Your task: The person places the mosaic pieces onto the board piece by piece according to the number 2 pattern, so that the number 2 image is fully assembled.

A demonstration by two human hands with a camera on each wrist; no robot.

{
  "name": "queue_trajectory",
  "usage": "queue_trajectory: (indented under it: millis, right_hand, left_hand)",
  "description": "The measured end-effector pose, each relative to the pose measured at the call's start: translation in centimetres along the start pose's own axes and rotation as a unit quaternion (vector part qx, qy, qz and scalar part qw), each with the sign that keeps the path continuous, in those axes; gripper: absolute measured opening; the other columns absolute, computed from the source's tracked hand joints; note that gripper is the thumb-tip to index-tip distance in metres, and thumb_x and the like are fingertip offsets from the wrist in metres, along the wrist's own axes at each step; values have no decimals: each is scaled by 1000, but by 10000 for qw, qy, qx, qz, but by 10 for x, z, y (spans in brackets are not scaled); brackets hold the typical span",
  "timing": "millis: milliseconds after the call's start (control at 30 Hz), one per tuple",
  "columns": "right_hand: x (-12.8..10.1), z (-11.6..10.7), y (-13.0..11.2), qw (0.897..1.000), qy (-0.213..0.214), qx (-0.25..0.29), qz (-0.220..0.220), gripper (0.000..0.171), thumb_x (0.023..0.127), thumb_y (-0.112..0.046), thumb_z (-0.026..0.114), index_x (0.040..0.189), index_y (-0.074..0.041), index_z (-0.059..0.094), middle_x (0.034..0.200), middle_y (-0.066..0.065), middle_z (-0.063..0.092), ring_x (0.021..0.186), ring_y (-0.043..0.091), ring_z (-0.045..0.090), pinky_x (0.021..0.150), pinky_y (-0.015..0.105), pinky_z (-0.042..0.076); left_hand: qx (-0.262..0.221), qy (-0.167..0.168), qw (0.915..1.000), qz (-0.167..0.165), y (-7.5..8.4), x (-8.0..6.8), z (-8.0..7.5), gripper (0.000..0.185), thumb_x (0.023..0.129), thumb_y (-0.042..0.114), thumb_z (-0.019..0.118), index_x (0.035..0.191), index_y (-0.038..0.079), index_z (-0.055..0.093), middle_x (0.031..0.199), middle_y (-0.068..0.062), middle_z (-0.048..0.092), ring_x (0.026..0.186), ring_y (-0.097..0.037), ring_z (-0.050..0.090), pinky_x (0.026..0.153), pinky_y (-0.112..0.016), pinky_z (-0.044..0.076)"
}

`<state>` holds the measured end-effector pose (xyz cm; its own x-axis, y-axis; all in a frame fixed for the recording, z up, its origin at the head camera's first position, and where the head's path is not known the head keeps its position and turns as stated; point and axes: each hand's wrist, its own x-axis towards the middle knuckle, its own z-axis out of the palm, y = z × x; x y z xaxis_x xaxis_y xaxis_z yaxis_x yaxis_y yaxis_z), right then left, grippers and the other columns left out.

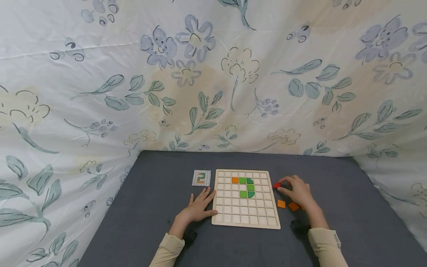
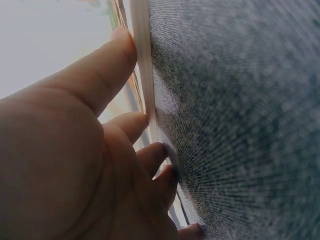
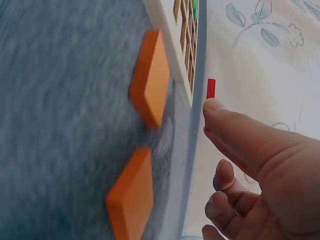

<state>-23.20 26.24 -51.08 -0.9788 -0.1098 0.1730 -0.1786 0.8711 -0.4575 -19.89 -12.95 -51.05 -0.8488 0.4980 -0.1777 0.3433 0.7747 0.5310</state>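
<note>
A light wooden grid board (image 1: pixel 230 219) lies on the dark table. In its upper cells sit an orange square tile (image 1: pixel 235 180), several green tiles (image 1: pixel 250 187) and dark green rounded ones (image 1: pixel 251 194). My left hand (image 1: pixel 197 208) rests at the board's left edge, fingers spread, thumb and a fingertip touching the frame. To the right of the board, my right hand (image 1: pixel 298 191) pinches a small red tile (image 1: pixel 277 184) between thumb and forefinger; the right wrist view shows the red tile (image 3: pixel 211 88) sticking out past the fingertip.
Orange square tiles (image 1: pixel 281 204) lie right of the board, one of them (image 1: pixel 293 206) close to the right wrist and another partly hidden by it. A small pattern card (image 1: pixel 201 178) lies left of the board. Flowered cloth (image 1: pixel 213 111) hangs behind the table.
</note>
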Motion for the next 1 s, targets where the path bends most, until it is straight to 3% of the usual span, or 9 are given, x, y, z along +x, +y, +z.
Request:
queue_trajectory:
  millis: [767,1000]
  right_hand:
    - [14,19,-44,9993,-175,326,-95,27,82,-30,71,104,-15,67,86,8,51,73,19,44,64,38,22]
    - [15,27,-58,9985,-162,490,-162,26,82,-31,71,103,-16,67,85,5,52,72,18,44,68,39,25]
  left_hand:
    - [-7,-10,10000,33,1,0,-1,75,91,44,55,149,12,21,155,-14,12,143,-34,9,106,-66,-2]
    - [-21,-4,10000,25,1,-1,-1,75,90,44,56,149,12,22,155,-14,13,142,-34,9,107,-65,-2]
